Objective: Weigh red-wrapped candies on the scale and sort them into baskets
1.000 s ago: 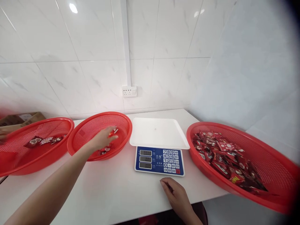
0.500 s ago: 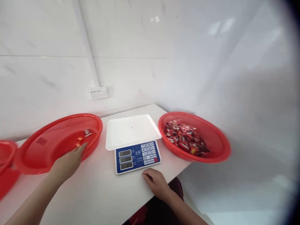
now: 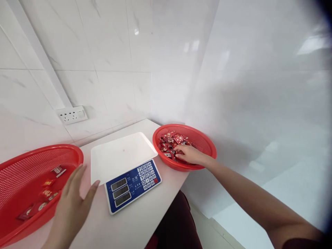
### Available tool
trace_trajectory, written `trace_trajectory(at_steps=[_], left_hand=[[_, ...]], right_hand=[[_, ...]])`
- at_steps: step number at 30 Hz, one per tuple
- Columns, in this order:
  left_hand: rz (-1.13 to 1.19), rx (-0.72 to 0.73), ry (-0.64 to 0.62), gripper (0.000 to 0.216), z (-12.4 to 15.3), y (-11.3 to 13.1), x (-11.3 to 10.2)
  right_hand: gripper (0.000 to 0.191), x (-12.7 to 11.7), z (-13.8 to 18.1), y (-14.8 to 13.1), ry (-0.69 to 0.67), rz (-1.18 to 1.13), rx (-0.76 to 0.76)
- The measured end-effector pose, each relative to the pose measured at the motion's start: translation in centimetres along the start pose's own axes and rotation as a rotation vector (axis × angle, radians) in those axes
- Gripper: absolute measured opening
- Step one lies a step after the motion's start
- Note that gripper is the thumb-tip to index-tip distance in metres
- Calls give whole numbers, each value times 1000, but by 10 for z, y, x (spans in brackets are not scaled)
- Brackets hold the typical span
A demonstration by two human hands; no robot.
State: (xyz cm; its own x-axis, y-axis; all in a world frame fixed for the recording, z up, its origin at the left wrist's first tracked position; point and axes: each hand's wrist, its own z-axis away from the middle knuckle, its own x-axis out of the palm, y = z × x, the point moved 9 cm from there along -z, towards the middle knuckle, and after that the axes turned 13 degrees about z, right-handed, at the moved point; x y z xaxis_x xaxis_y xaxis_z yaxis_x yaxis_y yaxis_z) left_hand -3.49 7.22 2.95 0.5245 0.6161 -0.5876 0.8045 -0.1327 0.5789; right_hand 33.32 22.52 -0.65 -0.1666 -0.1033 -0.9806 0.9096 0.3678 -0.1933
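My right hand [image 3: 191, 154] reaches into the right red plastic basket [image 3: 212, 147]. Its curved fingers are apart over a pile of small red snack packets [image 3: 178, 139], and the fingertips are partly hidden among them. My left hand [image 3: 72, 204] is open, thumb and fingers spread, above the table beside the left red basket [image 3: 55, 148]. That basket holds several packets [image 3: 46, 193] and is partly covered by the hand. Between the baskets stands a blue digital scale [image 3: 133, 183] with a bare white weighing pan [image 3: 121, 154].
The white table [image 3: 140, 221] meets a tiled wall, where a power socket [image 3: 72, 114] is fixed below a cable duct [image 3: 38, 52]. The right basket stands at the table's corner, close to the side wall. My dark-clothed leg [image 3: 178, 221] is below the table edge.
My right hand has moved from the table in front of the scale into the right basket. My left hand has come out of the left basket and opened. The view has turned right.
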Motion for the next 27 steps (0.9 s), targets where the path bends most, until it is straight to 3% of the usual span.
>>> trace_trajectory(at_steps=[3,6,12,16,21,24,27], left_hand=[[98,52,0,54,14,30,25],[146,161,7,41,34,44,47],[150,417,8,28,65,49,62],[188,480,33,22,69,49,57],[238,493,46,20,70,44,53],[254,472,50,20,69,39,52],[265,459,45,20,67,37,53]], right_hand=[[51,20,-24,-10,-207,21,-93],[64,38,-39,-22,-340,-18,-75],[80,56,-46,-10,-349,-68,298],[68,53,-40,-11,-271,-129,365],[23,31,-50,-17,-224,-185,162],[24,9,-57,-6,-153,-222,69],[24,-8,-58,12,-68,-289,74]])
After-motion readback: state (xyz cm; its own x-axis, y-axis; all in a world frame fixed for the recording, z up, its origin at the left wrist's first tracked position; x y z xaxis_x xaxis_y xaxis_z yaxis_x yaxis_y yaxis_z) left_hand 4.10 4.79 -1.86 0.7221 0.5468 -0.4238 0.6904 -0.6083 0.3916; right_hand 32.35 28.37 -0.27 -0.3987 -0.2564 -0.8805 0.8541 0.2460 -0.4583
